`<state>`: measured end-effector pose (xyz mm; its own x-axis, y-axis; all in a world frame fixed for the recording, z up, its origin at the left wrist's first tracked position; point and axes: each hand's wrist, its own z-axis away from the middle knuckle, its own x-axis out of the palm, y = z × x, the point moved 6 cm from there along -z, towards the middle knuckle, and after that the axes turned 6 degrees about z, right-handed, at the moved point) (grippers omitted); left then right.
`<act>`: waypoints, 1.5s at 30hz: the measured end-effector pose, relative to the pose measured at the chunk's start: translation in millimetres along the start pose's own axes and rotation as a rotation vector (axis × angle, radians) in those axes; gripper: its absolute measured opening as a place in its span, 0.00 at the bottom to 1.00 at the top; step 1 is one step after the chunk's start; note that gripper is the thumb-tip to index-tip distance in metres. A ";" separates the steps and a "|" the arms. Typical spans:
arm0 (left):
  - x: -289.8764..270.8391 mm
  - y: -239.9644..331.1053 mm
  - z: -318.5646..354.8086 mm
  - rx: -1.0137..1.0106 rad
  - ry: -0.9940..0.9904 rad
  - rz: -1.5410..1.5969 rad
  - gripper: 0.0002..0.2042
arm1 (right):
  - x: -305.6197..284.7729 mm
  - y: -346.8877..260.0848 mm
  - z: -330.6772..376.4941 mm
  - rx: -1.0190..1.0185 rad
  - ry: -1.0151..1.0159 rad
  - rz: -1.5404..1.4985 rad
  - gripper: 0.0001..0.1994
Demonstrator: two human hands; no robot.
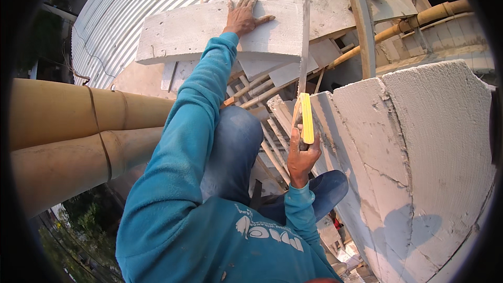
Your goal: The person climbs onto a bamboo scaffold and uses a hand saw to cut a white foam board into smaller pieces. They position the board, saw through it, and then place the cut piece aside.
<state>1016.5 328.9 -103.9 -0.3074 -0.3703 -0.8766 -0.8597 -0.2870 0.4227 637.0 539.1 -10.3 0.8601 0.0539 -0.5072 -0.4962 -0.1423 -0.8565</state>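
Wavy metal sits behind. Left hand lies wide on the block; right hand holds the saw. Sawing seems the step; next push needs the block still.

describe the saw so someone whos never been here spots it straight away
Find the big pale block wall filling the right side. Left of its top, by the right end of the long grey block, is the saw: slim metal blade and bright yellow handle unlike anything beside it.
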 end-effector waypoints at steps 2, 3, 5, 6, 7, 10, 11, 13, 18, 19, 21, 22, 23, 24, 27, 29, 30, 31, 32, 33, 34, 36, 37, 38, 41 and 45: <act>-3.9 1.6 6.7 -0.009 -0.020 -0.004 0.52 | 7.4 -13.5 -15.7 -0.062 -0.017 -0.009 0.16; -6.4 1.8 7.4 -0.006 -0.024 -0.013 0.52 | 10.2 -22.4 -24.4 -0.118 0.011 -0.035 0.17; -5.0 0.4 12.1 0.015 -0.051 -0.040 0.53 | 16.9 -20.8 -37.3 -0.094 -0.046 -0.058 0.22; -5.8 -0.1 13.6 0.025 -0.043 -0.062 0.53 | 18.6 -23.4 -42.7 -0.145 -0.020 -0.033 0.22; -6.7 1.7 21.8 0.031 -0.041 -0.082 0.52 | 21.3 -25.3 -46.9 -0.190 0.001 -0.005 0.23; -9.1 8.4 25.2 0.041 -0.036 -0.098 0.49 | 27.9 -27.9 -57.6 -0.167 -0.059 0.016 0.25; -9.2 8.4 25.9 0.040 -0.035 -0.097 0.49 | 30.3 -30.5 -59.6 -0.127 -0.088 -0.017 0.25; -11.0 6.0 26.3 0.030 -0.038 -0.096 0.48 | 35.7 -33.3 -65.0 -0.187 -0.092 0.033 0.26; -12.1 9.4 24.9 0.028 -0.049 -0.104 0.46 | 36.2 -43.0 -64.8 -0.188 -0.091 0.075 0.25; -11.8 11.8 25.0 0.030 -0.050 -0.101 0.45 | 35.9 -42.8 -61.3 -0.172 -0.119 0.079 0.26; -13.2 14.1 25.6 0.035 -0.045 -0.097 0.45 | 32.2 -42.5 -48.5 -0.172 -0.084 0.091 0.26; -13.1 12.1 26.6 0.033 -0.037 -0.095 0.46 | 30.2 -43.1 -40.9 -0.175 -0.071 0.099 0.26; -12.9 10.1 27.5 0.031 -0.030 -0.093 0.46 | 28.0 -46.4 -34.0 -0.169 -0.087 0.115 0.26; -12.3 7.5 28.2 0.026 -0.034 -0.087 0.47 | 27.3 -46.5 -27.8 -0.167 -0.089 0.130 0.26; -11.1 4.4 27.0 0.023 -0.042 -0.086 0.49 | 26.4 -46.1 -21.0 -0.124 -0.127 0.163 0.26; -9.0 4.7 27.6 0.033 -0.051 -0.111 0.49 | 30.4 -51.2 -32.9 -0.193 -0.070 0.177 0.26; -10.4 3.6 26.8 0.032 -0.039 -0.098 0.50 | 34.6 -53.5 -43.6 -0.226 -0.043 0.182 0.26; -9.7 3.7 27.6 0.036 -0.039 -0.084 0.50 | 41.7 -54.0 -63.2 -0.188 -0.061 0.171 0.25; -9.0 10.2 25.3 0.052 -0.033 -0.062 0.50 | 47.3 -49.5 -85.7 -0.140 -0.060 0.257 0.25; -9.2 11.1 24.5 0.052 -0.035 -0.060 0.50 | 51.7 -52.5 -105.1 -0.092 -0.112 0.251 0.24; -9.1 10.5 24.6 0.050 -0.039 -0.058 0.50 | 54.0 -56.3 -114.7 -0.043 -0.167 0.245 0.24; -9.9 10.8 22.9 0.057 -0.028 -0.063 0.49 | 51.4 -54.2 -108.9 -0.033 -0.148 0.198 0.24; -8.3 8.8 25.7 0.055 -0.018 -0.066 0.48 | 48.9 -50.7 -101.8 -0.026 -0.147 0.181 0.24; -9.8 4.4 25.6 0.048 0.001 -0.073 0.46 | 43.0 -50.1 -83.4 -0.083 -0.135 0.173 0.24; -11.2 3.9 29.4 0.049 -0.002 -0.054 0.46 | 10.6 -43.8 -8.7 -0.043 -0.189 0.128 0.26; -13.2 5.9 29.2 0.065 0.013 -0.080 0.47 | 5.9 -42.3 3.5 -0.102 -0.128 0.101 0.25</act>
<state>1003.5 358.0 -96.5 -0.2313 -0.3599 -0.9039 -0.9062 -0.2582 0.3347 662.6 549.0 22.6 0.7813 0.1585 -0.6038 -0.5592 -0.2520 -0.7898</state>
